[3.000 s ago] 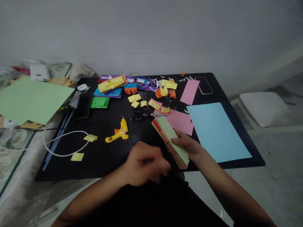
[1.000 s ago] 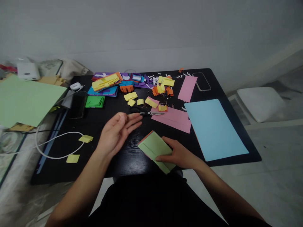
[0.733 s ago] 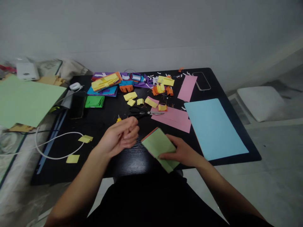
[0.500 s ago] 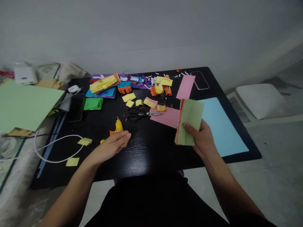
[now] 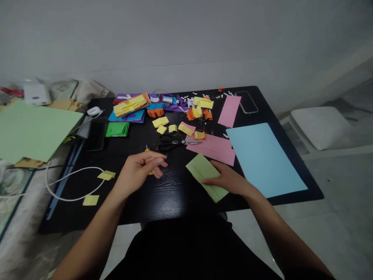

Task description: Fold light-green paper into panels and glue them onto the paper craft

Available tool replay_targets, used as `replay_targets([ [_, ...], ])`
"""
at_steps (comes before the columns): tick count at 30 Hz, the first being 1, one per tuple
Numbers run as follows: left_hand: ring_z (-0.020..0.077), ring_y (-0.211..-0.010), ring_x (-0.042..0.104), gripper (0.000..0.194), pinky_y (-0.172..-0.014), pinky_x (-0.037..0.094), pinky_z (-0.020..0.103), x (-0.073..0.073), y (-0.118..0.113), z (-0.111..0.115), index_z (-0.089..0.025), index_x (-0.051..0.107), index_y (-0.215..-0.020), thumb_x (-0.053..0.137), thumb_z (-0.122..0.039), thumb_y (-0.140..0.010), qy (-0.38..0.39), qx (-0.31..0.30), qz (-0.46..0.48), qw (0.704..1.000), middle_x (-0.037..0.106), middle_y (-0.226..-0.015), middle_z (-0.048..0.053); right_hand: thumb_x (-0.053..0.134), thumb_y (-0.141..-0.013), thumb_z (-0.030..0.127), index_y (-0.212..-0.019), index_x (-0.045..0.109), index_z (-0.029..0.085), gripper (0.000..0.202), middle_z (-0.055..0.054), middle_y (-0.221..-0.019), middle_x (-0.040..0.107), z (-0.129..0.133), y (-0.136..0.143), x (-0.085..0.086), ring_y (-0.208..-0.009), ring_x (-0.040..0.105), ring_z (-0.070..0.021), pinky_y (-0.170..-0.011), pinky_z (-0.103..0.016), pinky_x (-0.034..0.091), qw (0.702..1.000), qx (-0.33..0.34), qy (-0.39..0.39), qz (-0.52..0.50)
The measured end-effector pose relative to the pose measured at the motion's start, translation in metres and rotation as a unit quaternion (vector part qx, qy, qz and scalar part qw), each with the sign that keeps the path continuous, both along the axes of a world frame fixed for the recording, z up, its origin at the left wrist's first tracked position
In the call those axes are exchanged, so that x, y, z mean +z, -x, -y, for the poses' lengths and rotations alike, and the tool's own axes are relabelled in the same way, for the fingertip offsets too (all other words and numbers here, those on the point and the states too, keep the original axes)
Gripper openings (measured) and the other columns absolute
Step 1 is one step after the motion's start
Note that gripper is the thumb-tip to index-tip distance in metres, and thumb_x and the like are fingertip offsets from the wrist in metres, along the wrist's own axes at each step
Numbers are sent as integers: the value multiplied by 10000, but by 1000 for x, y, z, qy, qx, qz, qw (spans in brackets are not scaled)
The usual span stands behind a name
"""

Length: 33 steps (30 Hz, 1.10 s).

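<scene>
My right hand (image 5: 227,177) grips a folded stack of light green paper (image 5: 201,167) over the front part of the black table (image 5: 169,198), thumb on top. Left of it, my left hand (image 5: 142,169) hovers with its fingers apart and nothing in them. It covers most of a yellow glue gun, whose tip (image 5: 147,148) shows behind the fingers. Black scissors (image 5: 171,142) lie behind the two hands, their blades pointing right onto a pink sheet (image 5: 214,148).
A blue sheet (image 5: 266,159) lies at the right. Folded coloured papers (image 5: 131,107), yellow pieces (image 5: 160,121) and scraps spread along the back. A white cable (image 5: 72,170), a dark phone (image 5: 96,133) and a large green sheet (image 5: 35,130) are at the left.
My right hand has brought the green stack left and tilted it, uncovering more of the blue and pink sheets. My left hand has risen slightly, its fingers spreading, and now hides most of the glue gun.
</scene>
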<state>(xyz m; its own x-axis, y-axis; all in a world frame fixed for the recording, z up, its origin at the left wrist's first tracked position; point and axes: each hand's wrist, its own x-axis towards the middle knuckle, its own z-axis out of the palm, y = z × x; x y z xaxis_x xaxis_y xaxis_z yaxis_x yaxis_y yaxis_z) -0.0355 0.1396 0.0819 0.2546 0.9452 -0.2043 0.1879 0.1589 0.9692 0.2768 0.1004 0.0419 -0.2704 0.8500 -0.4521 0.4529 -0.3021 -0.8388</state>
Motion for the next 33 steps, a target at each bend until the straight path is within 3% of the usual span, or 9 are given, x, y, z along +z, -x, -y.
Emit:
replay_targets([
  [5,90,-416,559,412,-496,471,200,-8,5,3,-168,688,-745,677,-517,-965,-50,0,-79,996,612,-470,-26,853,-815,325,-1309,652,245,539,-97,-1243,767,-2,-6,-7,-1100,742,-321,-958,-502,596,992,54,-66,92],
  [9,127,-540,678,591,-567,538,220,-10,3,4,-156,721,-767,547,-672,-995,-43,19,-50,998,721,-599,43,899,-750,270,-1351,636,249,656,-139,-1391,672,1,-2,-2,-1304,637,-393,-1095,-600,530,955,29,-218,201],
  [13,166,-582,723,645,-590,593,266,-7,-4,5,-131,759,-839,568,-737,-952,-2,10,11,1000,771,-693,84,752,-927,306,-1236,682,246,322,-117,-1272,712,6,24,12,-1238,670,-317,-1106,-540,530,921,-34,-352,165],
  [15,175,-601,733,656,-607,608,277,-6,-9,6,-121,769,-871,569,-741,-950,1,-4,29,1000,781,-716,95,732,-964,365,-1157,697,230,239,-77,-1107,765,5,46,19,-1043,735,-247,-980,-437,593,935,-48,-345,72],
  [18,180,-635,746,649,-649,624,284,-7,-14,11,-113,784,-926,547,-716,-977,-13,-24,41,999,788,-736,97,820,-893,397,-1173,711,199,360,-50,-1017,792,-3,78,23,-829,739,-186,-743,-319,600,969,-21,-244,-30],
  [22,209,-782,781,605,-735,651,316,-11,-14,19,-124,797,-1059,490,-644,-1037,-34,-65,32,997,823,-927,129,724,-975,347,-966,778,211,147,-19,-881,810,-13,96,21,-761,732,-165,-717,-291,546,978,6,-204,-45],
  [25,233,-952,791,522,-829,662,350,-13,-10,25,-174,752,-1269,487,-574,-1063,-29,-99,36,994,795,-1205,147,665,-1008,317,-947,805,249,167,-26,-897,826,-14,92,22,-815,758,-198,-785,-328,563,969,-1,-247,6],
  [29,300,-1233,716,535,-960,642,422,-17,-1,25,-236,636,-1459,599,-543,-1022,-17,-70,94,993,701,-1413,165,661,-992,345,-998,823,280,175,-42,-968,834,-14,78,31,-870,779,-235,-831,-388,621,948,-109,-298,12],
  [33,337,-1480,515,577,-1109,554,509,-24,7,20,-283,575,-1516,590,-571,-1016,-10,-1,201,980,538,-1607,149,827,-847,378,-872,824,263,118,-23,-810,805,-20,54,49,-673,736,-203,-628,-354,638,927,-248,-274,-68],
])
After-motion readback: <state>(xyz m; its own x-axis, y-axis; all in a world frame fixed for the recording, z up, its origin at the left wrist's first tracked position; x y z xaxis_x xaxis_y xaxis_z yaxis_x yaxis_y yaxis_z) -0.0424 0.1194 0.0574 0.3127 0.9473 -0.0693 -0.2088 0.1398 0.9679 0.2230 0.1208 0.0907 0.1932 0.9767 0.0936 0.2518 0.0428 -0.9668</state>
